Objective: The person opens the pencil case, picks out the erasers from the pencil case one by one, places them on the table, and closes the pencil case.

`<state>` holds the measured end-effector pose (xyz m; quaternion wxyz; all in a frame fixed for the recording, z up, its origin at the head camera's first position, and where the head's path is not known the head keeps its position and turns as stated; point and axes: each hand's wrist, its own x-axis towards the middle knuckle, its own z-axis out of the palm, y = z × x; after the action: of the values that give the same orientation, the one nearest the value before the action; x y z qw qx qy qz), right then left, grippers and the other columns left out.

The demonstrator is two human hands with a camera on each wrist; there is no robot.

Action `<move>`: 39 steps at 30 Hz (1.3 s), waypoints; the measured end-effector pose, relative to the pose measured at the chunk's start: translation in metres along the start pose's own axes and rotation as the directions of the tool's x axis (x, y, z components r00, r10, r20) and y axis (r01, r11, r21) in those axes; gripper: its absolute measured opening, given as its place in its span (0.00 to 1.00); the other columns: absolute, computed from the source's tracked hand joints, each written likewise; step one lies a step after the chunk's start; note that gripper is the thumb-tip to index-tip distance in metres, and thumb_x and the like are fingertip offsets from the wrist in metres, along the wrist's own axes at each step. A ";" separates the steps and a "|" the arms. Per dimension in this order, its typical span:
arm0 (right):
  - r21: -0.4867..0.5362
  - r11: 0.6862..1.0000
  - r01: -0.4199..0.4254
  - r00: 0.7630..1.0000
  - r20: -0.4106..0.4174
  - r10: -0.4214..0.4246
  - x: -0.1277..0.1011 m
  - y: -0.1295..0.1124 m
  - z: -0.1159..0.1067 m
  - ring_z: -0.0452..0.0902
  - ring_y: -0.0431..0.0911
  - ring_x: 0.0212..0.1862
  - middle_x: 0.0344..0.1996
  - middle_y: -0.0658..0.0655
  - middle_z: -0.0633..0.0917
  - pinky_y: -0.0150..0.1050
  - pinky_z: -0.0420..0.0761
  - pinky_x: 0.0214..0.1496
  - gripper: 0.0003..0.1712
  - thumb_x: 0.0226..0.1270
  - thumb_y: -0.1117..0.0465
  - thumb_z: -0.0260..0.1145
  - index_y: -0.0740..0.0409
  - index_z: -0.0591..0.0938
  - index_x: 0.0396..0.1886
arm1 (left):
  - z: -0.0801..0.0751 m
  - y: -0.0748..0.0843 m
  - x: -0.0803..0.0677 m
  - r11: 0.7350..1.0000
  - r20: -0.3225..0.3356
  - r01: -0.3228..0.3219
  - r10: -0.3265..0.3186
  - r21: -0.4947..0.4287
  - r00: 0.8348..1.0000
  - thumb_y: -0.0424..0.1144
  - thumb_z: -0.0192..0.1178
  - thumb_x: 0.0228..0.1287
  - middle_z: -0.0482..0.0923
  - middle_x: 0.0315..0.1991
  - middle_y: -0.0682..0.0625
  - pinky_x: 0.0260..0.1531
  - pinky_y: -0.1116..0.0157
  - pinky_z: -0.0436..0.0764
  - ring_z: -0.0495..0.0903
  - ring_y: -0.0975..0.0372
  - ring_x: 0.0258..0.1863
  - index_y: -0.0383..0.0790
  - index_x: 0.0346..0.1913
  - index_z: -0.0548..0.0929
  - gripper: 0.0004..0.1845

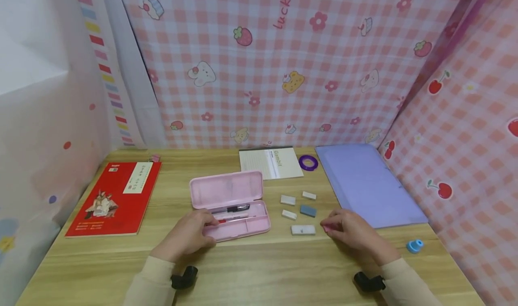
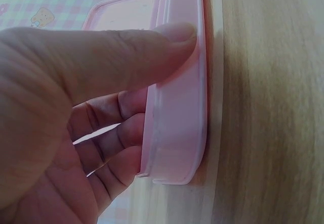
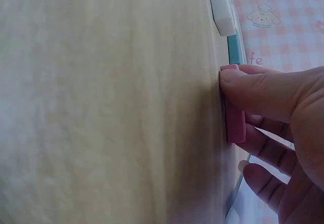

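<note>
A pink pencil case (image 1: 227,190) lies with its lid raised at the back. Inside it are a black pen (image 1: 238,208) and a red-and-clear pen (image 1: 232,219). My left hand (image 1: 193,234) grips its left end; in the left wrist view the thumb presses the pink front wall (image 2: 177,117) while the fingers curl behind. My right hand (image 1: 353,229) pinches a pink eraser (image 3: 235,120) between thumb and fingers, low at the table top. Left of that hand lie a white eraser (image 1: 303,230), a blue eraser (image 1: 308,211) and several smaller whitish ones (image 1: 288,200).
A red book (image 1: 117,207) lies at the left. Along the back are a notepad (image 1: 259,164) and a purple tape roll (image 1: 308,163). A lavender folder (image 1: 368,184) covers the right back area, with a small blue object (image 1: 414,245) in front. Patterned curtains enclose the table.
</note>
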<state>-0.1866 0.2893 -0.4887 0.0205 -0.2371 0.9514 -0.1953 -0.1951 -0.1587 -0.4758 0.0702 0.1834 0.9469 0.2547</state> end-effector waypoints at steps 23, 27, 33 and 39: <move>0.131 0.991 0.017 0.999 -0.046 -0.011 0.089 -0.079 -0.020 0.74 0.50 0.58 0.58 0.54 0.78 0.49 0.76 0.58 0.33 0.64 0.47 0.67 0.51 0.73 0.67 | -0.038 0.003 -0.004 0.998 -0.190 -0.019 0.032 0.066 0.981 0.44 0.75 0.48 0.72 0.55 0.42 0.50 0.50 0.79 0.72 0.52 0.50 0.38 0.60 0.77 0.34; 0.211 0.977 -0.041 0.999 0.000 0.042 0.123 -0.091 -0.010 0.69 0.51 0.64 0.66 0.54 0.71 0.49 0.71 0.63 0.40 0.66 0.43 0.63 0.49 0.62 0.73 | -0.053 -0.009 0.004 1.000 -0.316 0.023 -0.026 -0.012 0.948 0.48 0.71 0.54 0.61 0.66 0.37 0.55 0.42 0.73 0.64 0.45 0.62 0.38 0.71 0.64 0.43; 0.360 0.925 -0.119 0.993 0.065 0.102 0.151 -0.104 0.006 0.66 0.50 0.67 0.71 0.53 0.65 0.50 0.68 0.66 0.41 0.70 0.43 0.59 0.44 0.54 0.77 | -0.054 -0.027 0.013 0.968 -0.216 0.116 -0.164 -0.221 0.963 0.57 0.59 0.64 0.50 0.73 0.33 0.59 0.38 0.65 0.57 0.39 0.68 0.39 0.77 0.43 0.51; 0.445 0.886 -0.127 0.992 0.073 0.105 0.158 -0.115 0.012 0.67 0.49 0.65 0.68 0.55 0.69 0.48 0.69 0.65 0.38 0.72 0.44 0.56 0.44 0.54 0.77 | -0.046 -0.029 0.014 0.892 -0.117 0.123 -0.192 -0.436 0.975 0.55 0.54 0.69 0.54 0.71 0.31 0.62 0.44 0.66 0.61 0.40 0.67 0.38 0.77 0.39 0.47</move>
<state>-0.2742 0.1197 -0.4472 0.1085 -0.1731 0.8924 -0.4024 -0.2271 -0.1978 -0.4521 0.0544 0.0656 0.8827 0.4621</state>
